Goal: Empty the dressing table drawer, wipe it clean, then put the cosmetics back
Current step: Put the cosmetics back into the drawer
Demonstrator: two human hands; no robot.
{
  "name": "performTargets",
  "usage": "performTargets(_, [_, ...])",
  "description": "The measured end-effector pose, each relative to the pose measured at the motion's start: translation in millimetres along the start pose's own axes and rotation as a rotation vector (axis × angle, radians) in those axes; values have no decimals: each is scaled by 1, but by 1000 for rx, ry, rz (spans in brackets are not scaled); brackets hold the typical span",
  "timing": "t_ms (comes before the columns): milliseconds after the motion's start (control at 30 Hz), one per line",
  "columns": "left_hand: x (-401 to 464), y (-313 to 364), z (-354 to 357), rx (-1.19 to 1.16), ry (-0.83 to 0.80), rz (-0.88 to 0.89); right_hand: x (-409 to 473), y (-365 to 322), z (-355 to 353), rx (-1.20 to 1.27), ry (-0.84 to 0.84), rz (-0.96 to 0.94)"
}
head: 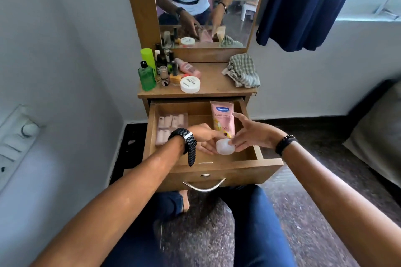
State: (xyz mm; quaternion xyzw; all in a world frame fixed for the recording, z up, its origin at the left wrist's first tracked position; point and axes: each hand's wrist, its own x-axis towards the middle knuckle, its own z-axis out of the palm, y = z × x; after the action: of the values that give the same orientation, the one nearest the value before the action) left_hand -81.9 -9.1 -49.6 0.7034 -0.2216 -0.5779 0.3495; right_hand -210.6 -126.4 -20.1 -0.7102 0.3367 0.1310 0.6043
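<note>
The wooden drawer (269,165) of the dressing table is pulled out. Inside stands a pink lotion tube (222,118) with its white cap (225,146) pointing down. My left hand (204,136) reaches in beside the cap, and its fingers curl around the tube's lower end. To the right of the tube, my right hand (249,132) has its fingers spread, the tips touching the cap. A clear packet of pink items (171,129) lies at the drawer's left. A checked cloth (242,70) lies on the tabletop at right.
Several bottles, a green one (146,77) and a white round jar (190,84) among them, crowd the tabletop's left. A mirror (206,4) stands behind. A blue curtain (303,4) hangs at right, a wall sits left, and my knees are below the drawer.
</note>
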Motion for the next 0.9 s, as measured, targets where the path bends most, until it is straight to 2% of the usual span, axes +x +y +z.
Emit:
performTargets(200, [24, -2, 16, 41, -47, -120, 13, 2, -2, -425, -46, 88])
performTargets(433, [44, 5, 20, 162, -24, -163, 31, -5, 1, -655, -101, 166])
performTargets(600, [60, 4, 23, 116, 34, -159, 38, -4, 1, -692, -100, 179])
performTargets(767, [63, 4, 40, 80, -56, -156, 35, 1, -8, -706, -81, 169])
performTargets(900, [61, 3, 41, 59, -49, -179, 27, 0, -13, -672, -80, 164])
